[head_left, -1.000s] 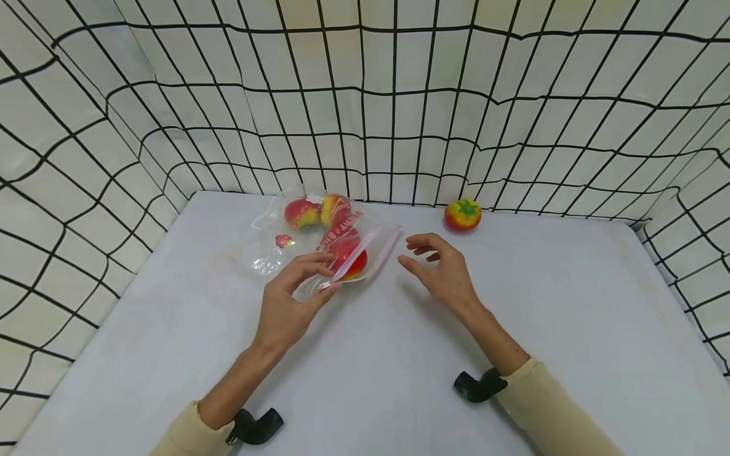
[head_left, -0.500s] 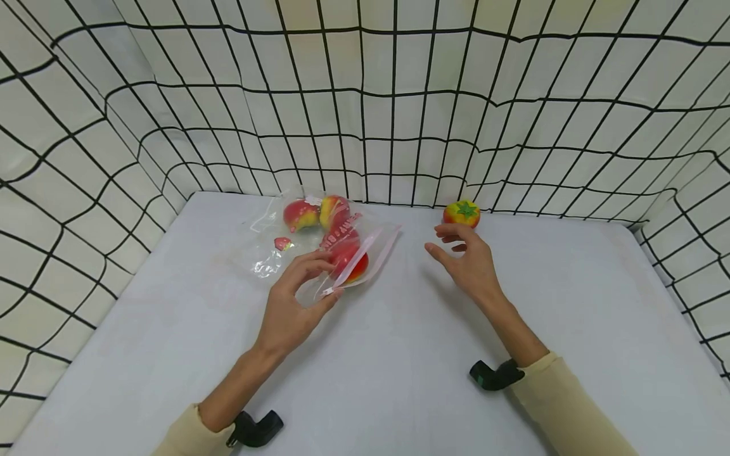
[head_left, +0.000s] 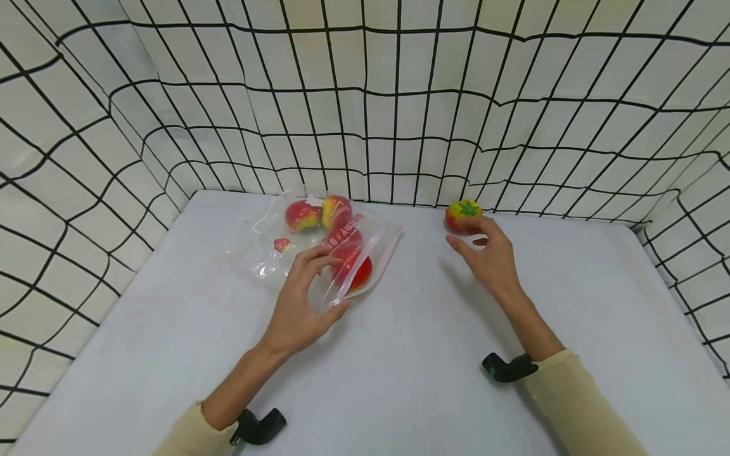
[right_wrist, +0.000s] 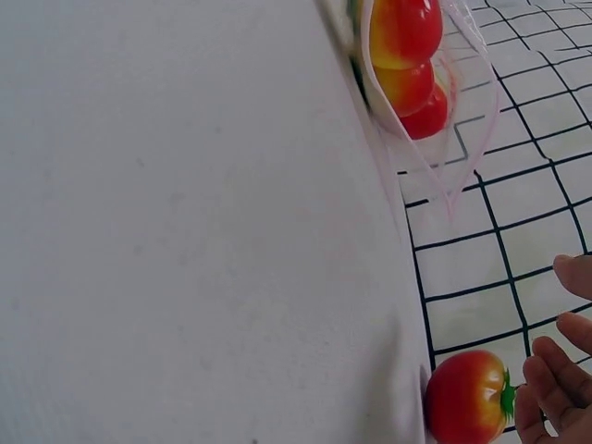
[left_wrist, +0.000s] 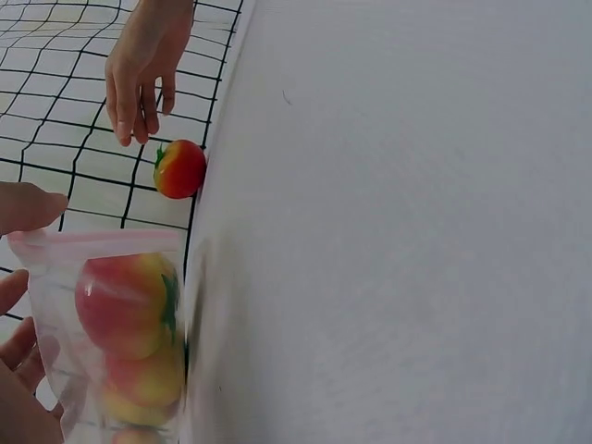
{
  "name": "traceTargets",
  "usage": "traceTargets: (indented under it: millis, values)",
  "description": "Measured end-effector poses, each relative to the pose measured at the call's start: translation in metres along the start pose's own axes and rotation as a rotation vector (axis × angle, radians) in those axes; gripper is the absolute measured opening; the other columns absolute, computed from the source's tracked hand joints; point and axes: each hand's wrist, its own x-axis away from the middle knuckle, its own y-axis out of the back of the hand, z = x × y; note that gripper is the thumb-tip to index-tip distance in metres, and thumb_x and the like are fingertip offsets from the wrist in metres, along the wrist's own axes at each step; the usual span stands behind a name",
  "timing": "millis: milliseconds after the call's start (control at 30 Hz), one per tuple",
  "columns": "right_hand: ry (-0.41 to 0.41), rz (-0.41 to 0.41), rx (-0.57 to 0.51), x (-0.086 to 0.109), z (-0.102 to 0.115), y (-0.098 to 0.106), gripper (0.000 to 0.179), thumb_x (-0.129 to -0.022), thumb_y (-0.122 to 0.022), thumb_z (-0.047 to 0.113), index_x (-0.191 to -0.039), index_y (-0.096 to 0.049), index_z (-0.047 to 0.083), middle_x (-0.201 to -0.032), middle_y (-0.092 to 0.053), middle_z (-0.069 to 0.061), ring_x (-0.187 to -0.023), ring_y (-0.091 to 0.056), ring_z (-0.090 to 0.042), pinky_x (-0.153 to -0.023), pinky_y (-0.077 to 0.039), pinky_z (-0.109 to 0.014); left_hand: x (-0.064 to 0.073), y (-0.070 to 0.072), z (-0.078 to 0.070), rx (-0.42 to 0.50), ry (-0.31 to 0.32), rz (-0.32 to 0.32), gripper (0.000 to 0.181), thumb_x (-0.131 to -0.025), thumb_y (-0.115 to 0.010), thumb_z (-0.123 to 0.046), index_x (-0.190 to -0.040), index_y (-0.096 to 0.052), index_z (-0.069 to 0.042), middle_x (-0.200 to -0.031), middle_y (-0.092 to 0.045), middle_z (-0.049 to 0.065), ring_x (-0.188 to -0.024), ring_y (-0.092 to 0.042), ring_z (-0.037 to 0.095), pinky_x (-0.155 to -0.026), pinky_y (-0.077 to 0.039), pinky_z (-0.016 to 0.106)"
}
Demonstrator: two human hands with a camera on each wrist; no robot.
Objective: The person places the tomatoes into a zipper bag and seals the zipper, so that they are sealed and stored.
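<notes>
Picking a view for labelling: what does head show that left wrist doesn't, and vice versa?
Head only: beige sleeves, black wrist devices, red lettering on the clear bag.
Left wrist only: a green leaf on a bagged fruit, and a visible gap between the right hand and the loose fruit.
Both: clear bag, bagged fruit, loose fruit, left hand, right hand, white table, black grid.

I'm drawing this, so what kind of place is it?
Maybe a small recording booth: black-gridded walls stand behind and beside a white table, and a black camera sits at each wrist.
</notes>
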Motion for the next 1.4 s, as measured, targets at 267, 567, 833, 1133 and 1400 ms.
traceTargets:
  millis: [267,567,833,1133,1400]
  values:
    - [-0.023,-0.013,0.032,-0.002,-0.005,0.01,0.045,-0.096,-0.076,0.024,-0.134,-0.064,0.003,-0.134,-0.063,-0.017,-0.121,-0.06,-0.034,-0.099,-0.052,-0.038,-0.002,-0.004,-0.003,-0.055,-0.002,0.009,0.077,-0.072,-0.092,-0.019,-0.141,-0.058,-0.016,-0.153,-0.049,0.008,-0.147,-0.044,0.027,-0.101,-0.06,0.055]
    - [-0.037,-0.036,0.034,-0.008,-0.013,0.017,0.044,-0.096,-0.076,0.02,-0.132,-0.062,0.0,-0.133,-0.062,-0.018,-0.122,-0.06,-0.037,-0.092,-0.047,-0.02,-0.003,-0.014,-0.004,-0.236,0.04,0.054,0.083,-0.068,-0.096,-0.026,-0.141,-0.058,-0.02,-0.153,-0.049,0.009,-0.144,-0.046,0.029,-0.101,-0.06,0.054]
    - [-0.079,-0.03,0.046,-0.011,-0.02,0.022,0.048,-0.097,-0.075,0.025,-0.136,-0.06,0.0,-0.14,-0.057,-0.017,-0.127,-0.056,-0.035,-0.101,-0.05,-0.036,-0.003,-0.016,-0.007,-0.228,0.049,0.081,0.078,-0.072,-0.094,-0.021,-0.142,-0.061,-0.024,-0.155,-0.048,0.01,-0.147,-0.043,0.031,-0.099,-0.061,0.054]
    - [-0.097,-0.04,0.063,-0.016,-0.028,0.022,0.053,-0.096,-0.076,0.026,-0.141,-0.057,0.003,-0.144,-0.048,-0.02,-0.132,-0.051,-0.037,-0.102,-0.053,-0.04,-0.005,-0.02,-0.01,-0.252,0.052,0.071,0.08,-0.072,-0.095,-0.023,-0.144,-0.059,-0.026,-0.155,-0.049,0.009,-0.147,-0.044,0.03,-0.097,-0.062,0.052]
    - [-0.113,0.006,0.066,-0.022,-0.032,0.02,0.063,-0.094,-0.078,0.025,-0.148,-0.051,0.006,-0.146,-0.041,-0.028,-0.14,-0.043,-0.042,-0.111,-0.05,-0.058,-0.006,-0.02,-0.012,-0.3,0.057,0.07,0.086,-0.069,-0.096,-0.021,-0.146,-0.058,-0.024,-0.153,-0.05,0.009,-0.145,-0.046,0.031,-0.095,-0.063,0.053]
